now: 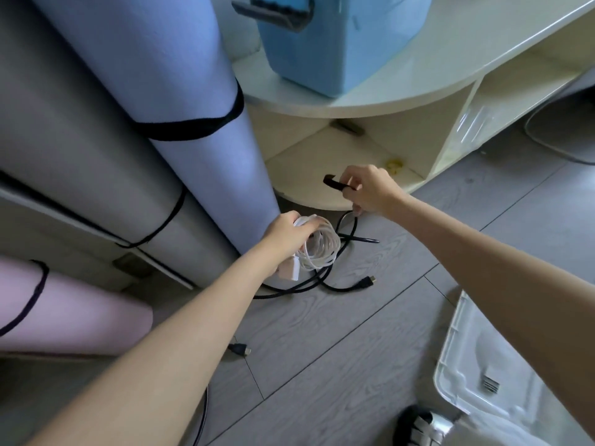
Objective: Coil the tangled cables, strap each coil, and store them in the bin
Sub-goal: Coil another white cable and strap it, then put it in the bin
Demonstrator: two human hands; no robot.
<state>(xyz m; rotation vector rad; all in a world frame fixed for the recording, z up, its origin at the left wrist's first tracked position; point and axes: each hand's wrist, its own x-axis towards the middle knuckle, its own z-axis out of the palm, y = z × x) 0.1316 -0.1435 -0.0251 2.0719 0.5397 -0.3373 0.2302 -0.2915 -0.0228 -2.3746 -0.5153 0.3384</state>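
Cables: white coil in hand, strap ready, black one loose on the floor.

From the head view, my left hand [287, 232] has its fingers curled round the white coil [318, 249], held just above the floor; my right hand [367, 191] pinches a black strap [336, 184] near the shelf [354, 101]. I judge the coil light, soft and springy, so I'd hold it across all the loops where I wrap. The black cable [338, 286] lies tangled beneath, limp. The bin [457, 346] sits at lower right.
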